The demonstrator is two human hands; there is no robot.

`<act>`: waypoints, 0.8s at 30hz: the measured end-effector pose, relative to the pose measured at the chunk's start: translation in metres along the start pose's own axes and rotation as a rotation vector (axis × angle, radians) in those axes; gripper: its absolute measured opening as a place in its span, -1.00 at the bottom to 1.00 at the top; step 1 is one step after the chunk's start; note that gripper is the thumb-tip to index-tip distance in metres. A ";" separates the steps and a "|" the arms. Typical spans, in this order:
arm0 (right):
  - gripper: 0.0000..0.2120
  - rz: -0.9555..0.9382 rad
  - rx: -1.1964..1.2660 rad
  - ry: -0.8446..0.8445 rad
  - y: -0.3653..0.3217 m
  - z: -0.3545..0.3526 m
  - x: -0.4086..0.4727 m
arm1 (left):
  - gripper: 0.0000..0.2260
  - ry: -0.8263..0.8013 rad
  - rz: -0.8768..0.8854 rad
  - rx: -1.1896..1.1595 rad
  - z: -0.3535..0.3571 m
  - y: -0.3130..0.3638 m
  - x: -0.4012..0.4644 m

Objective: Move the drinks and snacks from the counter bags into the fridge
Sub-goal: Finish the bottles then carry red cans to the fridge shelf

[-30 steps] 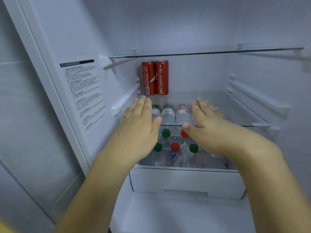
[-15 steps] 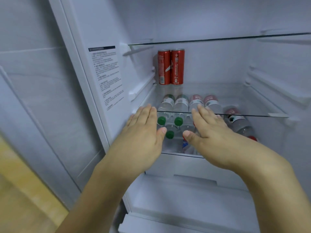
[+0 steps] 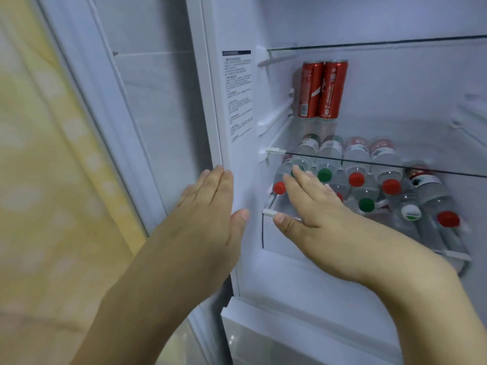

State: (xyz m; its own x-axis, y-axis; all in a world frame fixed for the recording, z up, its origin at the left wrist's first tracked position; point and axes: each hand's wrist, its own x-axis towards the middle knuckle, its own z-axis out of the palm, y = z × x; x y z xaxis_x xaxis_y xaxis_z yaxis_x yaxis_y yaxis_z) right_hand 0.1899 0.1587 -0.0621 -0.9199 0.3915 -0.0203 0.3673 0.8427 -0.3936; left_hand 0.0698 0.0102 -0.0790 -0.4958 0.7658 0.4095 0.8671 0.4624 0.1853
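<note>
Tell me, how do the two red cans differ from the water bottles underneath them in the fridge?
The red cans stand upright on the glass shelf; the water bottles lie on their sides in the drawer below, caps toward the door. The cans are opaque red all over; the bottles are clear, with red or green caps. There are only two cans, side by side, but many bottles, stacked in layers. Both are sealed drinks already stored in the fridge.

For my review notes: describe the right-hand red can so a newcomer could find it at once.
Look inside the open fridge at the glass shelf above the lying water bottles. Two red cans stand upright at its back left; yours, the right-hand can, is the one farther from the side wall.
</note>
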 end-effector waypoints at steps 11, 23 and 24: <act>-0.37 -0.122 0.055 -0.119 -0.073 0.021 -0.006 | -0.36 -0.038 -0.151 0.077 -0.042 -0.037 -0.059; -0.35 -0.407 0.020 -0.212 -0.127 0.034 0.004 | -0.34 0.011 -0.449 0.151 -0.077 -0.052 -0.118; -0.35 -0.429 0.030 -0.229 -0.132 0.036 0.004 | -0.34 0.021 -0.480 0.164 -0.079 -0.052 -0.125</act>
State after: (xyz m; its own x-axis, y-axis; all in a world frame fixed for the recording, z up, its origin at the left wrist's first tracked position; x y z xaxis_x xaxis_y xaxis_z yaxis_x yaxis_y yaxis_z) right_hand 0.1330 0.0361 -0.0434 -0.9953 -0.0827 -0.0509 -0.0523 0.8978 -0.4374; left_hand 0.0900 -0.1449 -0.0688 -0.8339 0.4415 0.3311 0.5223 0.8252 0.2152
